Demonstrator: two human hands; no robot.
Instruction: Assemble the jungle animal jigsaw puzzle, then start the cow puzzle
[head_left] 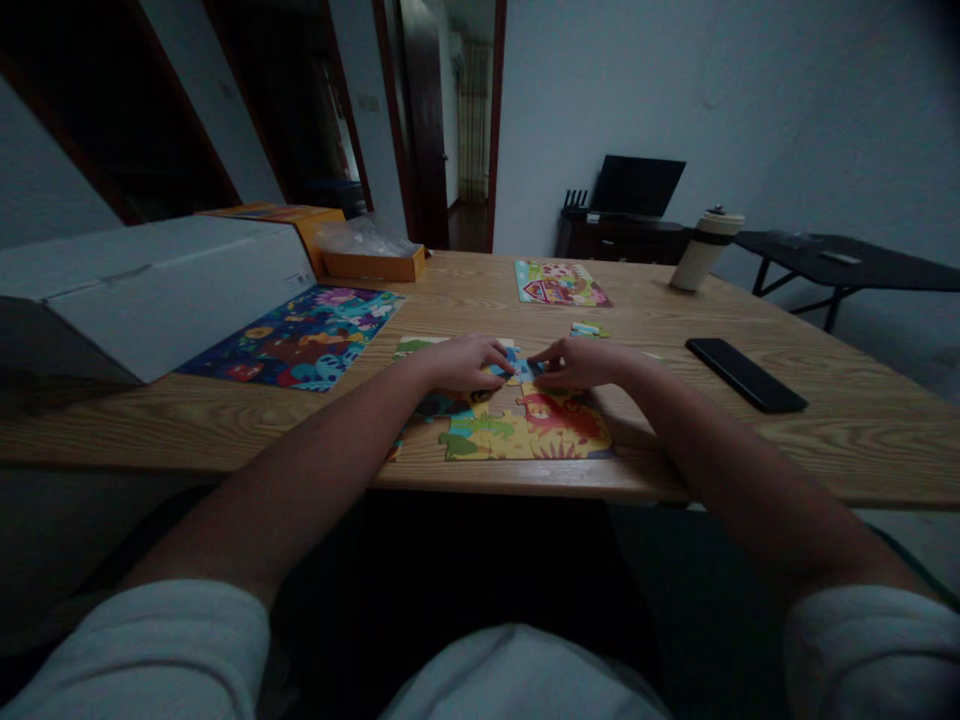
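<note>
A partly joined jigsaw puzzle with yellow, red, green and blue animal pictures lies near the table's front edge. My left hand bends over its upper part, thumb and fingertips on a blue puzzle piece. From the other side my right hand closes its thumb and index finger on the right edge of this blue area. My fingers hide parts of the pieces, so the exact seams there cannot be made out. A loose puzzle piece lies just beyond my right hand.
At left stand a white box and an orange box tray with clear plastic. A dark blue picture sheet lies beside them. Farther back is a pink picture sheet. A phone and a white tumbler are at right.
</note>
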